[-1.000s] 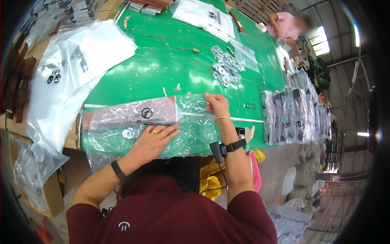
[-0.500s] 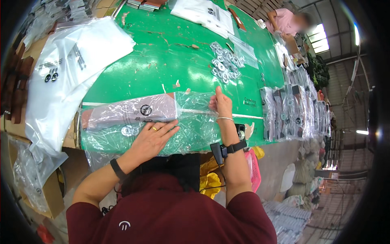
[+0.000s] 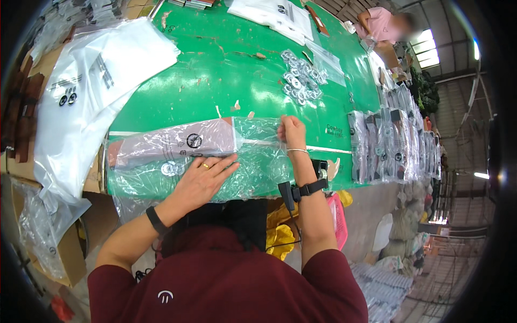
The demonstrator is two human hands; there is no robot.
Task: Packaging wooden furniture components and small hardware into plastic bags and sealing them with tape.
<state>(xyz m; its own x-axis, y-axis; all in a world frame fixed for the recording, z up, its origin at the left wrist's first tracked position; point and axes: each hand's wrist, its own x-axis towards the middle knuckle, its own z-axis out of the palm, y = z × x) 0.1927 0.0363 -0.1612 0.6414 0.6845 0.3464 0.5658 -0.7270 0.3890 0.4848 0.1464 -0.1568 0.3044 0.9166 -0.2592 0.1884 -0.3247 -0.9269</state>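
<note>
Landmark: the green table (image 3: pixel 215 70), a flat painted top, scuffed and flecked with scraps, its near edge bending with the lens.
Clear bag (image 3: pixel 215 156): thin, glossy, crinkled plastic, long and rectangular, lying flat along the table's near edge; a pale item fills its left half, and round printed marks show through the film.
Left hand (image 3: pixel 202 180): palm down on the bag's lower middle, fingers spread and flat, pressing the film, gripping nothing; a ring on one finger, a dark band at the wrist.
Right hand (image 3: pixel 291 132): at the bag's right part, fingers curled and pinched on the plastic; a thin bangle and a dark wrist strap behind it.
White bags (image 3: pixel 91 86): a loose heap of smooth, milky sheets spilling over the table's left edge.
Metal rings (image 3: pixel 301 81): small shiny round pieces in clear wrap, on the table's far right part, well apart from the hands.
Packed bags (image 3: pixel 393 145): a glossy overlapping row at the table's right end.
Cardboard boxes (image 3: pixel 64 253): brown, below the table's left edge.
Another person (image 3: pixel 385 24): at the table's far end, in a pink top.
Room: a workshop hall, with bright roof panels on the right.
</note>
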